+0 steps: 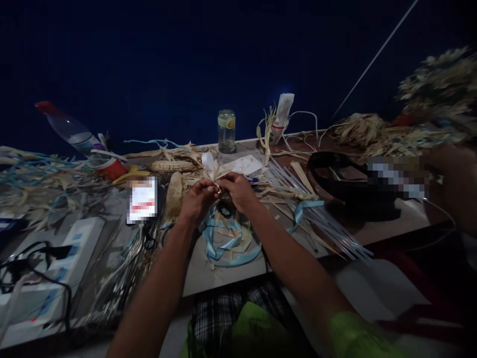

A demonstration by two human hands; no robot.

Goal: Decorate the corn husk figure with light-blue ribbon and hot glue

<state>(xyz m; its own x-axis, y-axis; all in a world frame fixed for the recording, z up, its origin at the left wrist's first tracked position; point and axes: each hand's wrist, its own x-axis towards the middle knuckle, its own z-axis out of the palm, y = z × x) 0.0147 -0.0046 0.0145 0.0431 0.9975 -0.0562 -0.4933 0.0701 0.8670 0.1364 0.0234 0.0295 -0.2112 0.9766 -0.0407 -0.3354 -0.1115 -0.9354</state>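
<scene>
My left hand and my right hand meet over the middle of the table, fingers pinched. Between them is the gathered base of a pale corn husk piece, its strips fanning up above the fingertips. Both hands seem to grip it, though the fingers hide most of its base. Below them on the table lies a looped light-blue ribbon, with a dark ring-shaped thing just above it. A dried corn cob rests beyond my left hand.
A phone and a white power strip with cables are on the left. A lidded jar stands behind. Clear thin rods and a black strap-like object lie right. Dried husk bundles pile far right, near another person's hand.
</scene>
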